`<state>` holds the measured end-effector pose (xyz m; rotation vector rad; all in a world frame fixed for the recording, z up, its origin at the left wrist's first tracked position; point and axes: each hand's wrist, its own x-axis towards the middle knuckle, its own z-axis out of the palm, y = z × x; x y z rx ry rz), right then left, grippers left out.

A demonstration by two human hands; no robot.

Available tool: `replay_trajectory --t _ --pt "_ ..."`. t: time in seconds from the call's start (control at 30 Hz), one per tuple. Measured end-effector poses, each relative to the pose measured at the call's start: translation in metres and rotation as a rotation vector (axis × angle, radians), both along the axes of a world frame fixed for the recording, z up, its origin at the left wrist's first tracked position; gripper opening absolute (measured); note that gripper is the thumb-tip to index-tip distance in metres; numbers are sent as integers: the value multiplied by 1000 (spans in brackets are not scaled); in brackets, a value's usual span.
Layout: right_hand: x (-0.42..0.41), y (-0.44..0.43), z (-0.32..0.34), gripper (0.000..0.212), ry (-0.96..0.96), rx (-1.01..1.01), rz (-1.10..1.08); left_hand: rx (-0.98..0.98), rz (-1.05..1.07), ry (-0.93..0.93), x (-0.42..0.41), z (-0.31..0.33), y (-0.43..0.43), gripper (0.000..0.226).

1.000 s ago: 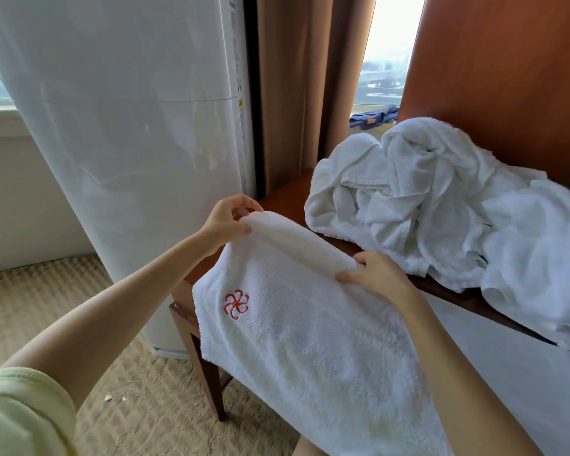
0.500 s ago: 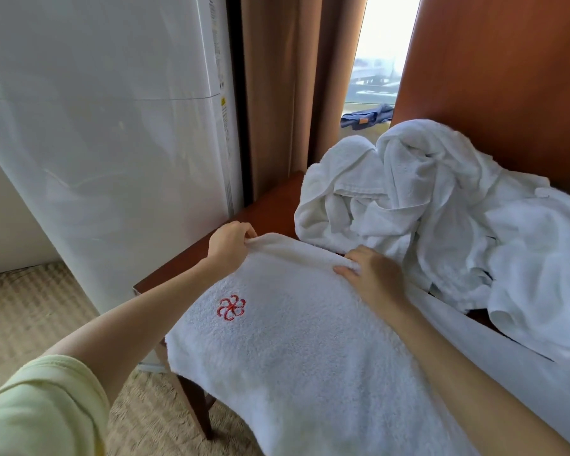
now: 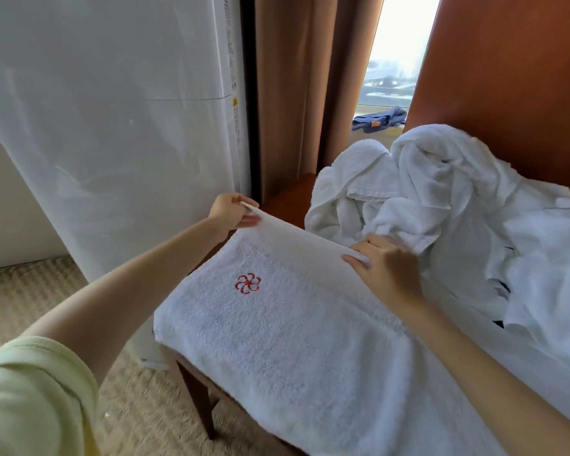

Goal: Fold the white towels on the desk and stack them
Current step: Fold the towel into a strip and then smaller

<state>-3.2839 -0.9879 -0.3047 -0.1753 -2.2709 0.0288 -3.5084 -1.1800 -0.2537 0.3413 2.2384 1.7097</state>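
Two corners of the soft, floppy towel (image 3: 277, 340) pinched in my left hand (image 3: 231, 212) and right hand (image 3: 385, 268); best holds, I judge.

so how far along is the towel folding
Nothing looks finished: no folded stack in view. In hand: the left hand and right hand hold the far edge of one towel with a red logo, spread over the desk. Left: the crumpled pile behind it, unfolded.

flat white terry towel (image 3: 277, 340) on brown wooden desk (image 3: 287, 199), between left hand (image 3: 231, 212) and right hand (image 3: 385, 271); crumpled white towel heap (image 3: 441, 192) beyond right hand.
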Motion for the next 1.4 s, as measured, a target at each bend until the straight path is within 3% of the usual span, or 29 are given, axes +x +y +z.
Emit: replay_trajectory --t 0.1,0.23,0.3,0.4,0.57,0.7,0.83,0.97,1.0,1.07,1.17,1.27,1.4 --pt "16 -32 16 12 21 102 65 37 2 -187 6 7 -25 16" --pt "33 -78 9 15 -67 228 164 125 -16 -357 21 4 -56 22" --pt "38 -96 -3 19 -119 253 175 65 -54 -380 33 -2 -67 25" --pt "42 -111 -17 24 -188 288 186 -205 -153 -142 46 -17 -83 39" --pt "45 -111 -20 8 -57 291 318 -219 -139 98 52 -11 -94 56" --pt "45 -114 -22 8 -55 358 397 -342 -161 172 45 -14 -101 45" --pt "43 -113 -24 6 -191 335 515 -658 -239 312 50 -36 -106 48" --pt "43 -111 -23 12 -291 255 545 -1253 -211 795 75 -47 -93 58" --pt "43 -112 -22 12 -301 236 539 -1286 -230 925 86 -49 -84 60" --pt "45 -113 -18 11 -316 210 525 -1087 -416 1088 112 -57 -62 57" --pt "60 -104 -14 13 -320 242 479 -788 -800 1004 148 -70 -35 52" --pt "107 -71 -17 23 -380 188 313 -694 -798 921 153 -78 -24 55" --pt "195 -10 -20 43 -387 -90 -45 -689 -830 941 140 -82 -14 73"
